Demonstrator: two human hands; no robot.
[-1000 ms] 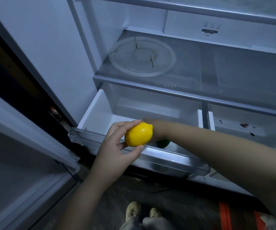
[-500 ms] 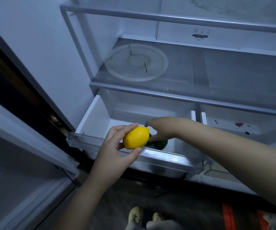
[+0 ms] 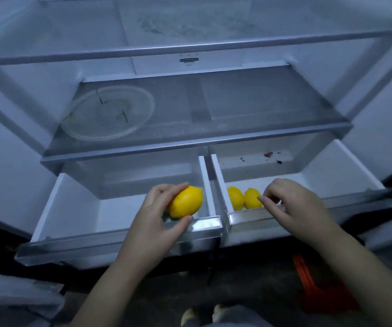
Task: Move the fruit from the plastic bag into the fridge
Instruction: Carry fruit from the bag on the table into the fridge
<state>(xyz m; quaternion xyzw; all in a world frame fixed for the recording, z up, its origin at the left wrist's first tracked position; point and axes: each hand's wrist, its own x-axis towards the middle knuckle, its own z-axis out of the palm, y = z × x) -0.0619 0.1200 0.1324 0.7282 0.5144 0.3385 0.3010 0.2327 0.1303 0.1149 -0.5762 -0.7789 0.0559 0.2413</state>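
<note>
Placing step: left hand (image 3: pixel 153 223) pinches a lemon (image 3: pixel 186 202) over the left drawer's (image 3: pixel 72 201) front-right corner — next, lower and release. Right hand (image 3: pixel 294 204), fingers loosely curled, holds nothing I can see.

Head view, down into fridge drawers (image 3: pixel 124 234)

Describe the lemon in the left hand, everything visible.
The lemon is bright yellow and oval, with a smooth, faintly dimpled skin and a small nub at its upper right end. It looks whole and unblemished. The left hand grips it, fingers over the top and thumb under the lower edge, long axis tilted up to the right. It is held over the right front corner of the left drawer, just above the drawer's clear front lip, not yet set down. Something dark green shows just beneath it.
</note>
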